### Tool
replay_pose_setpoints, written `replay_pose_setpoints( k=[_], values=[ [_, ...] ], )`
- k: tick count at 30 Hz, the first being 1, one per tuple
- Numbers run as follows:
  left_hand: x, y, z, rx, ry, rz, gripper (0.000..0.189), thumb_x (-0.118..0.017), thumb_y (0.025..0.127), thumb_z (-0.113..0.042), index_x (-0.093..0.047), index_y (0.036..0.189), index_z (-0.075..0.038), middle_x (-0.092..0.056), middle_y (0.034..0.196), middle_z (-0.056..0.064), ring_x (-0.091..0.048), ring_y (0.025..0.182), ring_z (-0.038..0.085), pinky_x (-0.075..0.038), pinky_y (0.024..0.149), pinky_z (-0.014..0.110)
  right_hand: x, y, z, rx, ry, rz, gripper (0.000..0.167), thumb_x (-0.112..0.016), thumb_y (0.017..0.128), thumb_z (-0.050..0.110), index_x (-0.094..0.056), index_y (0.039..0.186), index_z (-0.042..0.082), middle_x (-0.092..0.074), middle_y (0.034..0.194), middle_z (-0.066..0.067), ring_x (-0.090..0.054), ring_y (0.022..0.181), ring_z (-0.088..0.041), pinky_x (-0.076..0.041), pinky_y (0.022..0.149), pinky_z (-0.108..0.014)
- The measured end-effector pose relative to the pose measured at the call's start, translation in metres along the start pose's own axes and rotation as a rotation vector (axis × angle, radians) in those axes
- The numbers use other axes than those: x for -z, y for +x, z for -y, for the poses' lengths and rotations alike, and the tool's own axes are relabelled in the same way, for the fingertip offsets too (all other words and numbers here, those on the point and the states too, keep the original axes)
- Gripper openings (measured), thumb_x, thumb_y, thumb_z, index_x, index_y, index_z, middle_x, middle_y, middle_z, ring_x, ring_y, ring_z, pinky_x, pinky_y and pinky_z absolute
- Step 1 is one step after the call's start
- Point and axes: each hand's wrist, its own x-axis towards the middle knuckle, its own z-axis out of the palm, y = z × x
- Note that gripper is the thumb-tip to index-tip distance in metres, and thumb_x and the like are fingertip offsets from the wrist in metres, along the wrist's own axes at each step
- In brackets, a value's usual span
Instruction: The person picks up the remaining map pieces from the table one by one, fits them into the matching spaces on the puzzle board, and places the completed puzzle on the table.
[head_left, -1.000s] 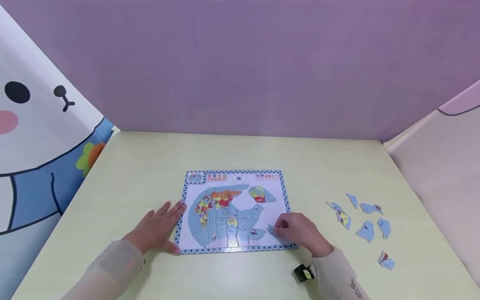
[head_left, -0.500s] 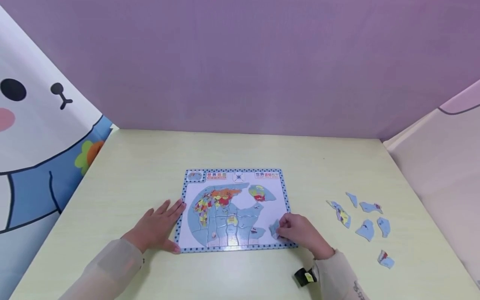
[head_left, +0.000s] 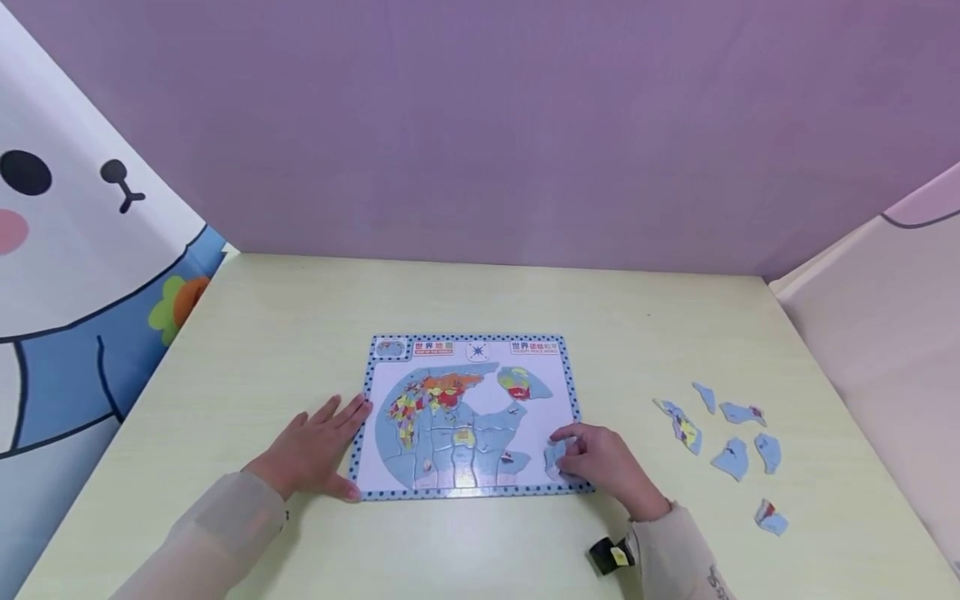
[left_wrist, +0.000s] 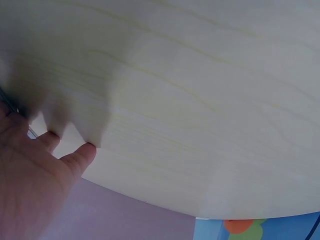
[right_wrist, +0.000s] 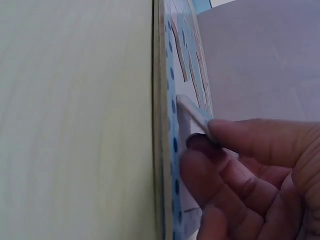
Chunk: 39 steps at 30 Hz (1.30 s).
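A world-map jigsaw board (head_left: 487, 403) with a blue dotted border lies on the table, its left and lower map sections filled with joined pieces. My left hand (head_left: 311, 454) rests flat at the board's left edge, fingers spread; in the left wrist view its fingertips (left_wrist: 89, 149) touch the table. Over the lower right of the board, my right hand (head_left: 609, 468) pinches a light-blue puzzle piece (head_left: 552, 457) between thumb and finger. Seen from the right wrist, that puzzle piece (right_wrist: 192, 111) is tilted up from the white surface, partly hidden behind the fingers.
Several loose puzzle pieces (head_left: 731, 459) lie scattered on the table (head_left: 840, 517) to the right of the board. A small black device (head_left: 609, 555) sits by the right wrist. A purple panel (head_left: 480, 133) stands behind the table, and a cartoon-printed panel (head_left: 67, 267) at the left.
The right hand has shifted slightly rightward, and the puzzle piece in its fingers has turned, showing more of its blue face. The left hand has stayed in place.
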Motion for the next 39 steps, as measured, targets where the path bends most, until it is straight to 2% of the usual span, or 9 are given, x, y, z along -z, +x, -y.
replay_pose_setpoints(
  k=[2,10,19,25,33,39],
  values=[
    [0.000,-0.001,0.000,0.000,0.001,-0.003,0.113,-0.082,0.063,-0.055,-0.030,0.149,-0.004,-0.025,0.156,0.015,-0.017,0.140,0.046,-0.024,0.101,0.070,0.000,-0.001,0.000,-0.010,-0.010,-0.009,0.019,-0.071,0.082,0.000,-0.068,0.100,0.005,-0.055,0.066,0.000,-0.051,0.061,-0.014,-0.041,0.058,-0.026],
    [0.001,-0.003,0.000,0.004,-0.020,-0.012,0.113,-0.083,0.062,-0.053,-0.031,0.149,-0.003,-0.026,0.155,0.016,-0.017,0.140,0.046,-0.023,0.102,0.070,0.001,0.001,-0.003,0.015,-0.003,-0.032,0.015,-0.074,0.078,-0.002,-0.070,0.091,0.004,-0.054,0.071,-0.001,-0.049,0.067,-0.015,-0.041,0.060,-0.025],
    [0.001,-0.003,-0.001,0.004,-0.015,-0.004,0.113,-0.083,0.063,-0.053,-0.029,0.149,-0.003,-0.025,0.156,0.015,-0.016,0.140,0.045,-0.023,0.102,0.070,0.001,-0.003,-0.003,-0.026,0.147,0.017,0.013,-0.079,0.074,0.000,-0.069,0.082,0.004,-0.057,0.068,-0.002,-0.050,0.065,-0.016,-0.040,0.057,-0.023],
    [0.002,-0.002,-0.001,0.000,-0.013,-0.011,0.112,-0.083,0.064,-0.052,-0.029,0.149,-0.003,-0.024,0.156,0.015,-0.016,0.141,0.045,-0.022,0.103,0.070,-0.004,-0.003,-0.001,-0.048,0.160,0.020,0.012,-0.078,0.075,0.000,-0.068,0.081,0.004,-0.057,0.068,-0.002,-0.050,0.066,-0.016,-0.039,0.058,-0.023],
    [0.003,-0.001,-0.002,0.006,-0.015,0.000,0.112,-0.083,0.064,-0.052,-0.028,0.150,-0.004,-0.024,0.156,0.015,-0.015,0.141,0.045,-0.021,0.103,0.070,-0.011,-0.002,0.004,-0.064,0.122,0.011,0.012,-0.078,0.074,0.000,-0.068,0.078,0.005,-0.060,0.068,-0.002,-0.053,0.063,-0.016,-0.043,0.058,-0.026],
    [0.003,-0.001,-0.002,0.014,-0.008,0.012,0.113,-0.082,0.064,-0.053,-0.028,0.150,-0.004,-0.024,0.156,0.015,-0.015,0.141,0.044,-0.021,0.104,0.069,-0.013,-0.002,0.008,-0.027,-0.025,0.006,0.013,-0.080,0.073,0.005,-0.068,0.077,0.007,-0.059,0.072,0.000,-0.050,0.068,-0.015,-0.042,0.060,-0.027]
  ],
)
